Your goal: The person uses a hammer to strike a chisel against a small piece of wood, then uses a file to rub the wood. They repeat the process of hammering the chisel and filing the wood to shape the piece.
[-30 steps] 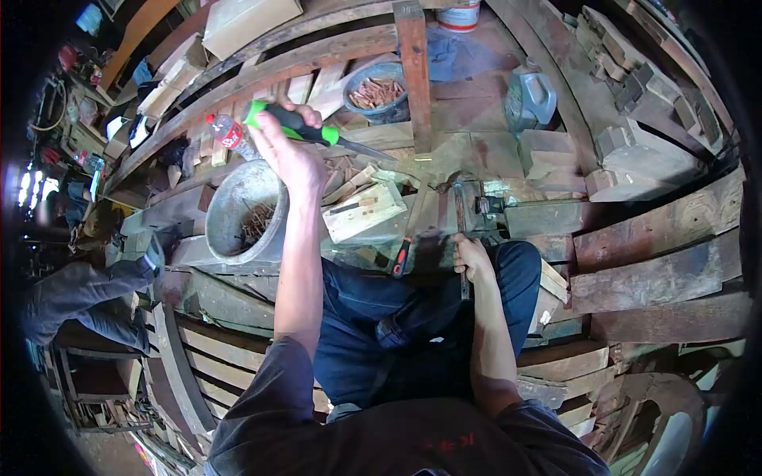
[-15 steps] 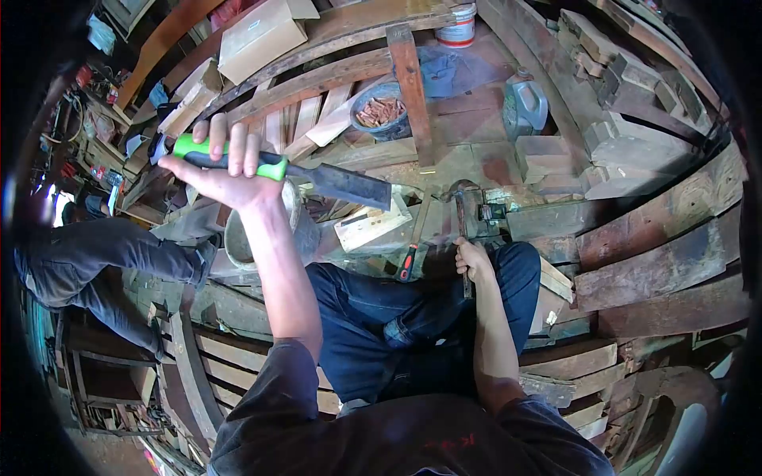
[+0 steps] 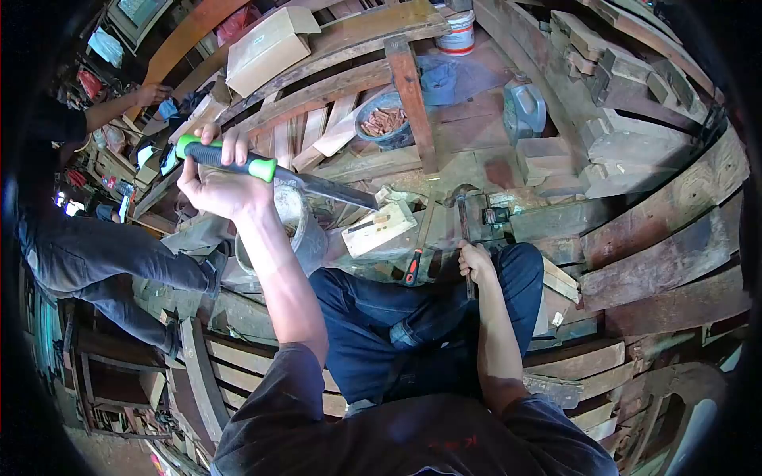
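Observation:
My left hand, raised on the left, grips a chisel by its green and black handle. The chisel's blade points right and slightly down, apart from the pale wood piece below it. That wood piece has a dark narrow slot and lies on the work surface. My right hand is wrapped round the handle of a hammer beside my right knee. The hammer's head is up, away from me. Between my hands lies a long tool with a red and black handle.
A grey bucket stands behind my left forearm. Beyond are a tub of wood chips, a wooden post, a plastic jug and a cardboard box. Stacked timber fills the right. Another person's leg is at left.
The chisel has rolled in my left hand, so its blade looks narrower, and its tip sits slightly further left. Another person's arm has come into view at upper left. My right hand barely moved.

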Demonstrator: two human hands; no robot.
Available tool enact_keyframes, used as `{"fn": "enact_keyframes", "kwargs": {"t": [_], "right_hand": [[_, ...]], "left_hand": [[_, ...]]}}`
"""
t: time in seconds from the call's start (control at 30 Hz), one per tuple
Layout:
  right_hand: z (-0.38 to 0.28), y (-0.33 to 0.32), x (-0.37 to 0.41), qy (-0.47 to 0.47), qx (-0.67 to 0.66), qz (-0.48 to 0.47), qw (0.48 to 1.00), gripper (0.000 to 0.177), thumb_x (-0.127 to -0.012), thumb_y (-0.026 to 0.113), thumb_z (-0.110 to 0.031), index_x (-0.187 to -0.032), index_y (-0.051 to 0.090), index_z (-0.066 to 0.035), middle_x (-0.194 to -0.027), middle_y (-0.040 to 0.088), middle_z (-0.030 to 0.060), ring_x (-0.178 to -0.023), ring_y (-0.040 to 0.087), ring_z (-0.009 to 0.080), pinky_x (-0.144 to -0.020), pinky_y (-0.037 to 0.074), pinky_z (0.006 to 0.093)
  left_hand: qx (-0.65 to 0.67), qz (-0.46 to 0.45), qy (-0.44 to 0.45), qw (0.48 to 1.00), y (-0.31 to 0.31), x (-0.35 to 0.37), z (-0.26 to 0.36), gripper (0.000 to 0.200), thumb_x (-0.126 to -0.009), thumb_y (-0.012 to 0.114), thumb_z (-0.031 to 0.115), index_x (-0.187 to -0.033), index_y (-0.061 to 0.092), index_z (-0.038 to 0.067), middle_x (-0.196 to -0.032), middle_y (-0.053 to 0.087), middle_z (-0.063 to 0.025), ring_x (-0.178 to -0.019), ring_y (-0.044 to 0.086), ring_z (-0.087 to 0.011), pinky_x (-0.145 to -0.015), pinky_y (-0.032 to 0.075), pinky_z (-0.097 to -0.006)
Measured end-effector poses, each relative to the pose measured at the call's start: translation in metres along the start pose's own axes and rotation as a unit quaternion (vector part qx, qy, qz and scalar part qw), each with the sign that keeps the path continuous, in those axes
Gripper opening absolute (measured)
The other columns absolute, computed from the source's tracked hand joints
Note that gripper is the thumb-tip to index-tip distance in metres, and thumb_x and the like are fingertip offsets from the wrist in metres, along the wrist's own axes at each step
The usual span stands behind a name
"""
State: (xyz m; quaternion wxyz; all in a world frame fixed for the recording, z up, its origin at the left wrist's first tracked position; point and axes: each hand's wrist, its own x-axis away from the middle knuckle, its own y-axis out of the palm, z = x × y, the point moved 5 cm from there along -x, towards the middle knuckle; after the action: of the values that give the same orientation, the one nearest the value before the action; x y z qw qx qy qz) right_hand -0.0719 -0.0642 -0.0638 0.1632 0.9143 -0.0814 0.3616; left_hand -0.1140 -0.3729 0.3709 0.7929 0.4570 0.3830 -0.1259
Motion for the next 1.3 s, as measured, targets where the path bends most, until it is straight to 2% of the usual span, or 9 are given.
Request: {"fn": "enact_keyframes", "kwargs": {"t": [0.27,0.37,0.4,0.53,0.77,1.03,1.17,1.23,1.3], "right_hand": [[0.000,0.000,-0.001,0.006,0.012,0.002,1.000,0.011,-0.093,0.052,-0.019,-0.096,0.053,-0.009,-0.061,0.041,-0.0006,-0.043,0.034,0.0076,-0.036,0.027,0.0240],[0.000,0.001,0.000,0.010,0.016,0.008,1.000,0.010,-0.093,0.052,-0.019,-0.095,0.052,-0.009,-0.061,0.041,-0.0006,-0.043,0.034,0.0078,-0.036,0.027,0.0239],[0.000,0.001,0.000,0.009,0.015,0.009,1.000,0.009,-0.093,0.052,-0.019,-0.094,0.051,-0.009,-0.061,0.041,-0.0006,-0.043,0.034,0.0078,-0.036,0.026,0.0239],[0.000,0.001,-0.001,0.002,0.009,0.000,1.000,0.010,-0.092,0.053,-0.019,-0.088,0.050,-0.010,-0.060,0.041,-0.0003,-0.042,0.034,0.0081,-0.036,0.026,0.0246],[0.000,0.000,-0.005,0.007,0.007,0.007,1.000,0.015,-0.091,0.055,-0.020,-0.083,0.049,-0.008,-0.059,0.042,0.0008,-0.042,0.036,0.0097,-0.035,0.028,0.0263],[0.004,-0.001,-0.005,0.001,-0.014,-0.009,1.000,0.009,-0.092,0.052,-0.017,-0.090,0.051,-0.009,-0.060,0.042,0.0003,-0.043,0.036,0.0085,-0.035,0.028,0.0257],[0.008,-0.003,-0.012,0.007,0.005,-0.002,1.000,0.009,-0.093,0.051,-0.017,-0.096,0.054,-0.009,-0.062,0.043,0.0002,-0.044,0.036,0.0082,-0.037,0.028,0.0245],[0.004,-0.002,-0.006,0.012,0.010,0.006,1.000,0.010,-0.093,0.051,-0.018,-0.096,0.054,-0.009,-0.062,0.043,0.0001,-0.044,0.035,0.0082,-0.037,0.028,0.0245],[0.003,-0.001,-0.006,0.014,0.011,0.009,1.000,0.012,-0.093,0.052,-0.020,-0.096,0.054,-0.008,-0.063,0.043,0.0000,-0.044,0.035,0.0083,-0.037,0.028,0.0247]], "left_hand": [[-0.167,0.088,0.042,0.981,-0.008,0.011,-0.018,0.030,-0.094,0.064,0.026,-0.110,0.054,0.003,-0.100,0.062,-0.0098,-0.089,0.062,-0.0225,-0.087,0.051,-0.0370],[-0.228,0.153,0.077,0.958,-0.016,0.014,-0.026,0.023,-0.089,0.068,0.011,-0.105,0.054,0.003,-0.096,0.063,-0.0099,-0.076,0.066,-0.0213,-0.076,0.060,-0.0410],[-0.265,0.162,0.069,0.948,-0.022,0.018,-0.028,0.013,-0.090,0.066,0.010,-0.098,0.058,0.003,-0.090,0.062,-0.0046,-0.075,0.062,-0.0151,-0.074,0.057,-0.0327],[-0.260,0.121,0.003,0.958,-0.031,0.031,-0.042,0.014,-0.086,0.065,0.000,-0.088,0.053,0.006,-0.077,0.055,-0.0020,-0.055,0.041,-0.0066,-0.046,0.032,-0.0184],[-0.234,0.240,-0.058,0.940,-0.068,0.046,-0.062,0.020,-0.085,0.073,0.012,-0.096,0.059,0.002,-0.083,0.060,-0.0063,-0.060,0.050,-0.0114,-0.051,0.040,-0.0254],[-0.238,0.155,-0.097,0.954,-0.082,0.059,-0.084,0.018,-0.092,0.068,0.018,-0.087,0.058,0.003,-0.079,0.059,-0.0060,-0.076,0.057,-0.0141,-0.069,0.046,-0.0283],[-0.331,0.098,-0.125,0.930,-0.102,0.066,-0.101,0.021,-0.096,0.062,0.019,-0.083,0.049,0.009,-0.071,0.049,-0.0015,-0.063,0.052,-0.0163,-0.064,0.048,-0.0339],[-0.361,0.105,-0.107,0.920,-0.106,0.069,-0.109,0.022,-0.095,0.061,0.013,-0.079,0.047,0.009,-0.064,0.045,-0.0003,-0.051,0.044,-0.0104,-0.044,0.036,-0.0266],[-0.349,0.124,-0.113,0.922,-0.124,0.075,-0.115,0.022,-0.092,0.062,0.007,-0.076,0.047,0.010,-0.057,0.041,0.0017,-0.043,0.037,-0.0074,-0.039,0.029,-0.0247]]}}
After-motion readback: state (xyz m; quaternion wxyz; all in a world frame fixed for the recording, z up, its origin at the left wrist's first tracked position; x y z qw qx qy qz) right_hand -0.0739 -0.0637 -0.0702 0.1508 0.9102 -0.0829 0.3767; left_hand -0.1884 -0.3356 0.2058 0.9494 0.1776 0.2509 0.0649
